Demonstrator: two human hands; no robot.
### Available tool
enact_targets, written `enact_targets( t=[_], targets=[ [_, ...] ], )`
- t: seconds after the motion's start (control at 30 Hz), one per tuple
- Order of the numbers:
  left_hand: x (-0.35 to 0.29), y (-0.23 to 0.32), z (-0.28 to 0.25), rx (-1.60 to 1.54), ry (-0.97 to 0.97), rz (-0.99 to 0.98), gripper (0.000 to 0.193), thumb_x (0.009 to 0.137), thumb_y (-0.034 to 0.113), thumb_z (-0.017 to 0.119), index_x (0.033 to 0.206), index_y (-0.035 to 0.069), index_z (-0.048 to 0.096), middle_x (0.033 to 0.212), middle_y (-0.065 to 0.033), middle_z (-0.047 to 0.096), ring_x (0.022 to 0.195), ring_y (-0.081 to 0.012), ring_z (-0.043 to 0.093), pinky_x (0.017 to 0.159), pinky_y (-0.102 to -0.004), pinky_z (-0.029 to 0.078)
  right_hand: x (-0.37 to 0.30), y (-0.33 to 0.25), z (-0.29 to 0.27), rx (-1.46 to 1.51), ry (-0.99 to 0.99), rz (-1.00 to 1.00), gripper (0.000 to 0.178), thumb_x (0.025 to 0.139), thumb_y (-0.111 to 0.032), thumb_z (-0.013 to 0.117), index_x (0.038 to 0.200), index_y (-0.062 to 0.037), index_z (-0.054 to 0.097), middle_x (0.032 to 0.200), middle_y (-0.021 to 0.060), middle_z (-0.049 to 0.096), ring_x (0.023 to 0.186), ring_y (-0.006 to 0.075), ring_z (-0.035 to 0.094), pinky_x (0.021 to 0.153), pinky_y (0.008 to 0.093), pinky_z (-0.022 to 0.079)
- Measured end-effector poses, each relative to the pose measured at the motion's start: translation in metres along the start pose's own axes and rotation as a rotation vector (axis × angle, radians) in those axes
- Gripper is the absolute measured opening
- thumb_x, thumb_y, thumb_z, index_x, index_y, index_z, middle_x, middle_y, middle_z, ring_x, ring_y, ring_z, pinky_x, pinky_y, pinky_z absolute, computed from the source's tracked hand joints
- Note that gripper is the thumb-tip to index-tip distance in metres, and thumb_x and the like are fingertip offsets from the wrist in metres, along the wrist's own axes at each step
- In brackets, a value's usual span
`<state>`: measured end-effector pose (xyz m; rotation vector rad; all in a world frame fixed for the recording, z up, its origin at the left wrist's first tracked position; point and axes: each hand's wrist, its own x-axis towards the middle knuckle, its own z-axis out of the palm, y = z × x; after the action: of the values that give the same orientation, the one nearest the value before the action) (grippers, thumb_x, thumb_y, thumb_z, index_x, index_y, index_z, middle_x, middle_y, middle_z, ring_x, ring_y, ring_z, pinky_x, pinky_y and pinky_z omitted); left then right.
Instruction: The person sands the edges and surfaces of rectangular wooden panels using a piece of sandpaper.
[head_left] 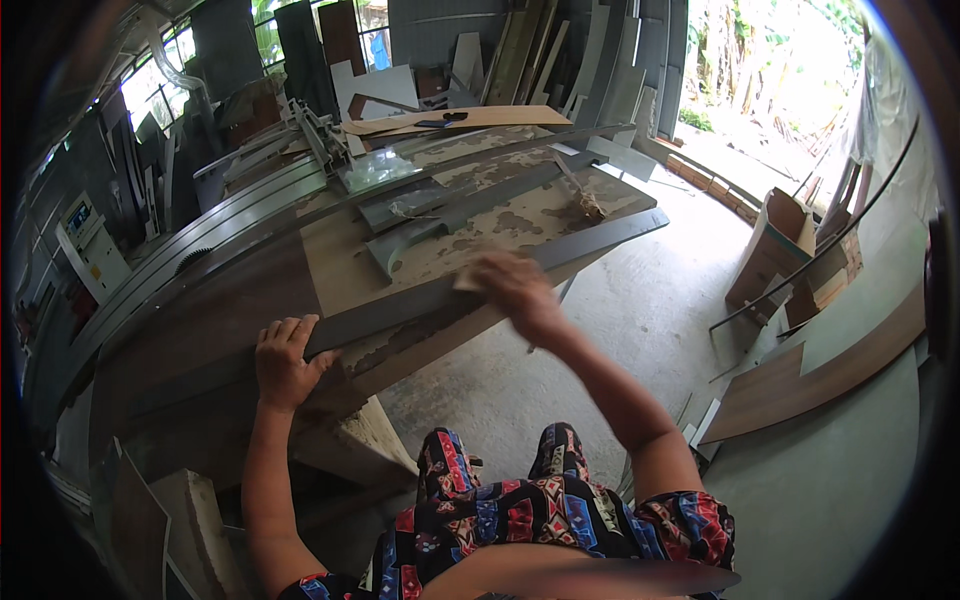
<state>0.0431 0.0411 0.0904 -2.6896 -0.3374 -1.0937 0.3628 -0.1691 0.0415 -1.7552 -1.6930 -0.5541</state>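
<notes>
A long, narrow dark grey board (pixel 430 307) lies along the near edge of the worktable (pixel 400 370), its far end jutting out to the right. My left hand (pixel 287 362) grips it left of the middle, fingers over the top and thumb at the near side. On the board's top, farther right, my right hand (pixel 518 295) presses a small tan pad or block (pixel 466 280). Motion blurs this hand, and its palm hides most of the pad. Behind the board rests a grey strip with a curved, hooked end (pixel 400 250).
A circular saw blade (pixel 192 259) stands up from the machine table at left. A wooden stick with a frayed tuft (pixel 590 205) lies on the patchy table top. An open cardboard box (pixel 770 245) stands at right, near brown panels (pixel 770 395). Boards lean against the back wall.
</notes>
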Motion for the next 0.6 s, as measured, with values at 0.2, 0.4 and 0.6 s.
enact_targets(
  t=[0.2,0.4,0.6],
  targets=[
    [0.001,0.001,-0.003,0.004,-0.001,-0.008,0.057,0.070,0.042,0.072,0.110,0.003,0.060,0.094,-0.0095,0.059,0.085,-0.0293,0.055,0.075,-0.0408,0.042,-0.080,0.158,-0.074,-0.254,0.262,0.479,0.026,0.092,-0.010,0.045,0.111,-0.0046,0.062,0.117,0.0144,0.061,0.113,0.0303,0.055,0.101,0.0386,0.038],
    [0.001,0.001,-0.001,0.004,0.000,-0.011,0.057,0.066,0.036,0.074,0.110,0.003,0.060,0.094,-0.0097,0.059,0.087,-0.0294,0.055,0.076,-0.0411,0.042,-0.098,0.167,-0.109,-0.103,0.628,0.648,0.033,0.096,-0.008,0.041,0.125,-0.0053,0.057,0.126,0.0147,0.058,0.117,0.0263,0.054,0.101,0.0330,0.039],
    [0.002,0.002,-0.002,0.025,-0.002,0.008,0.057,0.067,0.037,0.073,0.110,0.003,0.059,0.095,-0.0109,0.058,0.088,-0.0304,0.055,0.077,-0.0421,0.042,-0.039,0.055,-0.025,-0.169,0.188,0.126,0.033,0.094,-0.010,0.048,0.125,-0.0108,0.055,0.134,0.0118,0.050,0.129,0.0282,0.042,0.108,0.0420,0.031]
  ],
)
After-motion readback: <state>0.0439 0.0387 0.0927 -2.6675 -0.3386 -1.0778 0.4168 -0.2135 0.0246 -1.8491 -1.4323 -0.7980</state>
